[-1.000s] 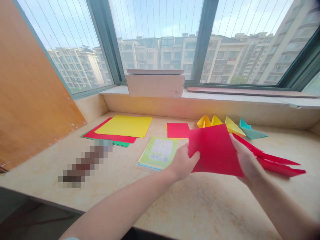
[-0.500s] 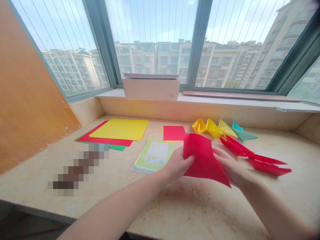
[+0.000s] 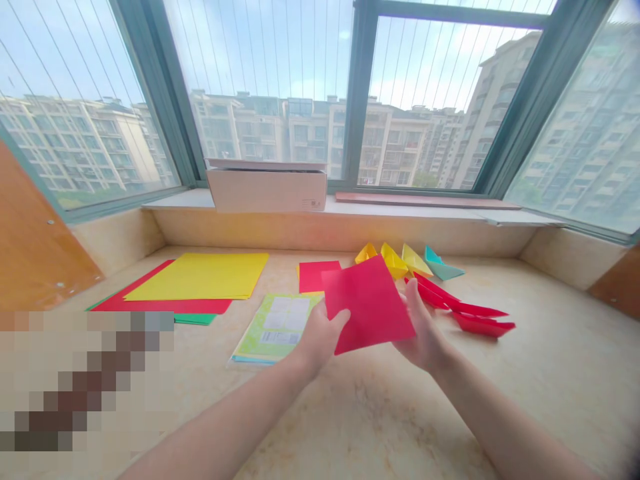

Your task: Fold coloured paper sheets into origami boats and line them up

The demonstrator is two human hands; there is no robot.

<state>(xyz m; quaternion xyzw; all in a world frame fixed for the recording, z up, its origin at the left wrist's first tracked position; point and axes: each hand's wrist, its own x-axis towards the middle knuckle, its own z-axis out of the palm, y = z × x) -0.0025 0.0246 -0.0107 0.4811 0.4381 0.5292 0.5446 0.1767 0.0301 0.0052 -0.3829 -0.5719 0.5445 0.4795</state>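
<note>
Left of frame, a stack of flat sheets (image 3: 200, 283) waits unfolded; mid-frame, the left hand (image 3: 317, 337) pinches the red sheet (image 3: 367, 303), lifted above the table (image 3: 550, 347); the right hand (image 3: 425, 330) cups its far edge, probably gripping; right, folded boats (image 3: 400, 260) sit finished.

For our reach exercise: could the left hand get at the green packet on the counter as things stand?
Probably yes: the green packet lies uncovered just beside the left hand, though that hand now holds the red sheet.
</note>
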